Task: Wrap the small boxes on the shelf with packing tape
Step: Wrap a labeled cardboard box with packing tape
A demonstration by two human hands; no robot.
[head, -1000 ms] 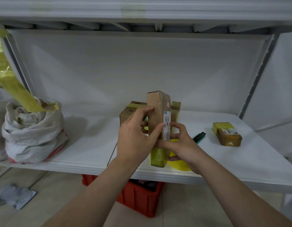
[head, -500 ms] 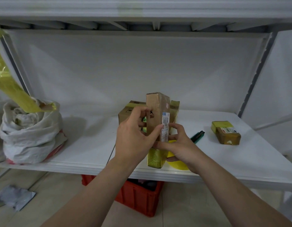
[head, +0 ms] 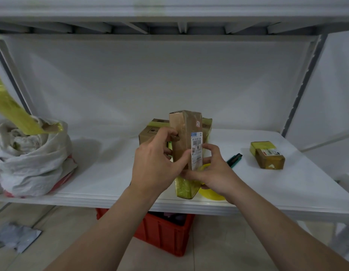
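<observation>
A tall brown cardboard box [head: 184, 133] with a white barcode label stands upright above the white shelf [head: 103, 173]; yellow tape covers its lower end. My left hand [head: 156, 163] grips its left side, thumb on the front. My right hand [head: 212, 171] holds its lower right side with curled fingers. A yellow tape roll [head: 210, 193] lies under my right hand, mostly hidden. Behind stand a brown box [head: 150, 132] and a yellow-taped box [head: 207, 127]. A small box [head: 268, 155] partly taped in yellow lies at the right.
A dark green utility knife [head: 234, 159] lies right of my hands. A white sack [head: 30, 159] sits at the shelf's left, with a yellow-taped strip [head: 11, 108] leaning on it. A red crate [head: 163, 233] stands on the floor below the shelf.
The hands and the tall box have stayed almost still; my left fingers have shifted slightly on the box's left side.
</observation>
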